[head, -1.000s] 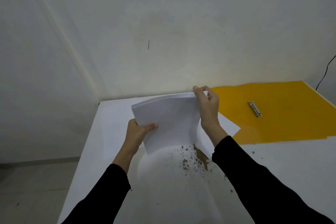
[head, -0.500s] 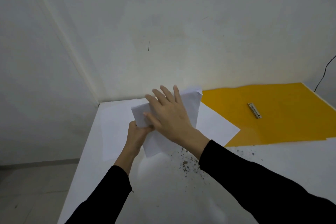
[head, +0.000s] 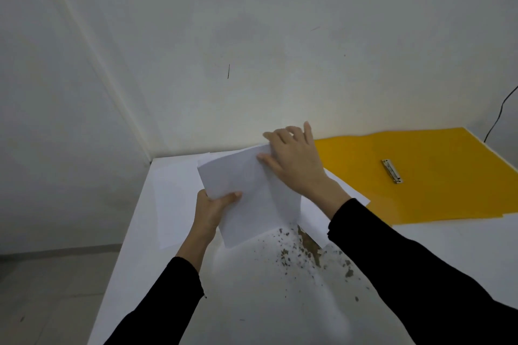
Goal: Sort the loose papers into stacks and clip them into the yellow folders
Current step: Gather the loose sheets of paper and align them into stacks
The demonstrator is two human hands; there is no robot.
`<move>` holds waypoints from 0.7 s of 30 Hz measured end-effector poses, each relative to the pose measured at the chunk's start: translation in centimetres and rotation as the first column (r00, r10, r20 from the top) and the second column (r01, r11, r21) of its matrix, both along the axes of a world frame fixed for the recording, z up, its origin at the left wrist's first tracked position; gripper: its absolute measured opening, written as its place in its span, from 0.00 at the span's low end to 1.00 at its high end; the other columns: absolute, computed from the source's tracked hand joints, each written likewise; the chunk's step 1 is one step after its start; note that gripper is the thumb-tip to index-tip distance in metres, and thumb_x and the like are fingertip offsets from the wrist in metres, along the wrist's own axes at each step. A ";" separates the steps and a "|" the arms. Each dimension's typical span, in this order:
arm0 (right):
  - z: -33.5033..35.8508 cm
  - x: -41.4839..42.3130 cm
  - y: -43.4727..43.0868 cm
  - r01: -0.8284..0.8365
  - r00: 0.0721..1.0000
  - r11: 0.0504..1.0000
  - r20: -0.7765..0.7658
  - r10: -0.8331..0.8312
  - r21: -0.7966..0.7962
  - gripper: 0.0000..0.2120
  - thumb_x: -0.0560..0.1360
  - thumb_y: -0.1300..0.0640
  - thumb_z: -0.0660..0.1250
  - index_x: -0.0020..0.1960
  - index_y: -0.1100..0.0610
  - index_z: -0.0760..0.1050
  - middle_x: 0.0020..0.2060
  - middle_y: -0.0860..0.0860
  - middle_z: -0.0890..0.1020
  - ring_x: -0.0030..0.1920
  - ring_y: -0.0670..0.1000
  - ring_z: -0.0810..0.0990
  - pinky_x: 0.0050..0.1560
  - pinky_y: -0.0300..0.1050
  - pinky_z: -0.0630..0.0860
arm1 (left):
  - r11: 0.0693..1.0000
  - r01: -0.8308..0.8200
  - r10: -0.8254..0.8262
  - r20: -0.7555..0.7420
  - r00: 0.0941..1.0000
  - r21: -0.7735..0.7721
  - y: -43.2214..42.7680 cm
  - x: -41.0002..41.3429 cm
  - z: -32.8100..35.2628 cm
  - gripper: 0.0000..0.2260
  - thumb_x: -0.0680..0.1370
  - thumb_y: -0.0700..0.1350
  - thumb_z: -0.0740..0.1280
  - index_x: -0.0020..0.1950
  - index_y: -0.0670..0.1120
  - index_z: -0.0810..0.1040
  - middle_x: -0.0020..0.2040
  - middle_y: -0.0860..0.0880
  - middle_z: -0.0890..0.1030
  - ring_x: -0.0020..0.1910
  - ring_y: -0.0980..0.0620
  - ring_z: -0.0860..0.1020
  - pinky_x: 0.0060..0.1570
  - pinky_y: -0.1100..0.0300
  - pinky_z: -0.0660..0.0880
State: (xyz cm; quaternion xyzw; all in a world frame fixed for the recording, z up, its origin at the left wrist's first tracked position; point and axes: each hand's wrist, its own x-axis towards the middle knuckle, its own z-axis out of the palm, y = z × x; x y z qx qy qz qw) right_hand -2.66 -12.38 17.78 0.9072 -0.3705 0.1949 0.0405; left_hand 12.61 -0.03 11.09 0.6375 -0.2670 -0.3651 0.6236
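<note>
A stack of white papers (head: 244, 193) is held tilted above the white table (head: 266, 302). My left hand (head: 214, 209) grips its lower left edge, thumb on top. My right hand (head: 294, 159) pinches the stack's upper right corner, fingers behind and thumb on the front. An open yellow folder (head: 437, 182) lies flat at the back right, with a metal clip (head: 392, 171) on its middle. A loose white sheet (head: 347, 193) lies on the table under my right wrist, overlapping the folder's left edge. Another white sheet (head: 173, 204) lies flat to the left of the stack.
The table stands in a wall corner; its left edge (head: 123, 246) drops to a grey floor. Brown chipped patches (head: 305, 244) mark the tabletop below the stack. A black cable (head: 501, 112) hangs down the wall at the far right.
My right hand slid from the stack's front face, where it lay half a second ago, to the upper right corner. My left hand has kept its grip.
</note>
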 end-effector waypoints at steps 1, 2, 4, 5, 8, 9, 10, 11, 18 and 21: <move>0.1 -0.5 -0.6 0.025 1.000 0.999 -0.001 -0.025 0.022 0.20 0.79 0.43 0.57 0.65 0.53 0.73 0.59 0.52 0.78 0.64 0.59 0.72 0.73 0.63 0.53 | 1.000 -0.006 0.006 0.000 1.000 0.002 -0.1 0.0 0.0 0.15 0.60 0.41 0.74 0.46 0.47 0.81 0.42 0.52 0.85 0.37 0.56 0.83 0.33 0.65 0.78; 0.4 -1.1 -1.2 0.032 0.999 0.998 0.008 -0.032 0.050 0.18 0.80 0.45 0.56 0.62 0.53 0.74 0.57 0.52 0.79 0.62 0.58 0.73 0.72 0.61 0.55 | 1.000 -0.004 0.004 0.003 1.000 0.004 -0.1 0.0 0.1 0.15 0.60 0.41 0.74 0.46 0.48 0.81 0.42 0.53 0.84 0.37 0.57 0.83 0.34 0.64 0.78; 0.8 -2.1 -2.4 -0.051 0.992 0.981 0.119 0.029 0.188 0.15 0.81 0.49 0.56 0.56 0.55 0.76 0.52 0.53 0.79 0.55 0.58 0.76 0.63 0.55 0.66 | 1.000 0.000 0.000 0.009 1.000 0.004 -0.3 -0.1 0.1 0.16 0.61 0.42 0.74 0.47 0.50 0.81 0.43 0.54 0.85 0.39 0.57 0.83 0.36 0.63 0.78; 0.9 -2.6 -2.8 -0.130 0.972 0.942 0.229 0.059 0.309 0.13 0.81 0.52 0.57 0.53 0.57 0.77 0.50 0.53 0.79 0.52 0.57 0.76 0.57 0.51 0.70 | 1.000 0.002 -0.002 0.009 1.000 0.003 -0.4 -0.1 0.1 0.16 0.61 0.42 0.74 0.47 0.50 0.81 0.42 0.54 0.85 0.39 0.58 0.83 0.36 0.63 0.79; 1.4 -3.7 -4.1 -0.326 0.866 0.747 0.499 -0.009 0.579 0.09 0.78 0.60 0.62 0.48 0.58 0.81 0.45 0.50 0.83 0.48 0.49 0.79 0.48 0.41 0.73 | 1.000 -0.004 0.004 0.004 1.000 0.026 -0.7 -0.2 0.0 0.16 0.61 0.43 0.75 0.48 0.51 0.80 0.44 0.54 0.85 0.40 0.57 0.83 0.36 0.64 0.78; 1.5 -4.0 -4.6 -0.369 0.833 0.683 0.551 -0.059 0.631 0.08 0.78 0.61 0.63 0.47 0.57 0.82 0.44 0.49 0.84 0.47 0.47 0.80 0.48 0.40 0.74 | 0.999 -0.005 0.005 0.004 1.000 0.038 -0.7 -0.2 -0.1 0.17 0.61 0.44 0.75 0.49 0.50 0.80 0.45 0.54 0.85 0.41 0.56 0.83 0.36 0.64 0.78; 1.5 -4.2 -5.0 -0.412 0.796 0.619 0.594 -0.113 0.669 0.08 0.77 0.62 0.64 0.46 0.58 0.82 0.44 0.50 0.85 0.46 0.47 0.80 0.48 0.41 0.75 | 0.999 -0.006 0.005 0.004 1.000 0.048 -0.7 -0.2 -0.1 0.17 0.61 0.44 0.75 0.50 0.50 0.80 0.45 0.54 0.85 0.42 0.56 0.83 0.36 0.64 0.78; 1.3 -4.5 -5.5 -0.452 0.759 0.555 0.628 -0.172 0.698 0.07 0.77 0.63 0.65 0.46 0.59 0.83 0.43 0.51 0.85 0.45 0.48 0.81 0.48 0.42 0.77 | 0.998 -0.008 0.008 0.001 1.000 0.058 -0.8 -0.1 -0.2 0.17 0.62 0.45 0.75 0.50 0.50 0.80 0.44 0.54 0.85 0.41 0.56 0.83 0.36 0.64 0.79; -2.1 -4.7 -8.2 -0.652 0.516 0.241 0.654 -0.553 0.719 0.05 0.78 0.63 0.66 0.48 0.59 0.81 0.41 0.53 0.84 0.40 0.50 0.81 0.46 0.44 0.80 | 0.993 -0.031 0.033 -0.010 0.999 0.117 -2.7 0.0 0.0 0.19 0.64 0.44 0.75 0.54 0.42 0.81 0.49 0.47 0.85 0.45 0.47 0.83 0.43 0.55 0.79; -4.0 -4.3 -8.6 -0.608 0.606 0.143 0.574 -0.551 0.781 0.04 0.78 0.60 0.66 0.48 0.58 0.80 0.39 0.51 0.84 0.36 0.48 0.82 0.41 0.43 0.80 | 0.984 -0.085 0.098 -0.074 0.992 0.157 -3.6 1.0 -0.3 0.13 0.68 0.39 0.76 0.51 0.41 0.81 0.48 0.43 0.84 0.44 0.44 0.83 0.43 0.55 0.79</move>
